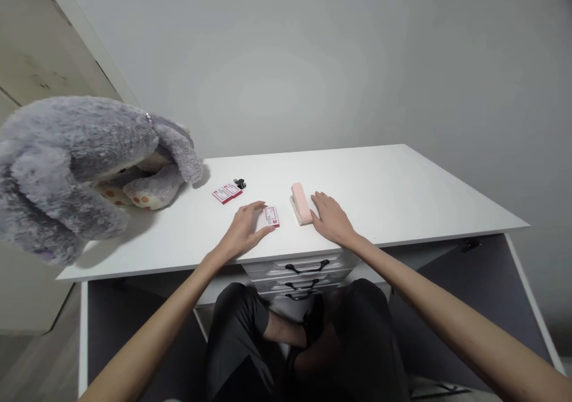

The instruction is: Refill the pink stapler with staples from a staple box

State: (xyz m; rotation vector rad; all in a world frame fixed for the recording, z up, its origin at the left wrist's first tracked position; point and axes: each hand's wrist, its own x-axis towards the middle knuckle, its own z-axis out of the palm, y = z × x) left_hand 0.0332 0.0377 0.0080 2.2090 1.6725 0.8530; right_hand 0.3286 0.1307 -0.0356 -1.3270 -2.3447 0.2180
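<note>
My left hand (243,230) rests on the white desk (393,193), thumb and fingers closed round a small red-and-white box (271,216). A pink stapler (301,203) lies just right of that box. Beside the stapler my right hand (331,217) lies flat, fingers stretched out, touching or nearly touching its right side and holding nothing. Further back, two more small red-and-white boxes (227,192) lie side by side, with a small black clip (241,183) next to them.
A large grey plush toy (80,164) fills the desk's left end. A white wall stands behind the desk. Drawers with black handles (307,267) hang under the desktop, above my crossed legs in dark trousers.
</note>
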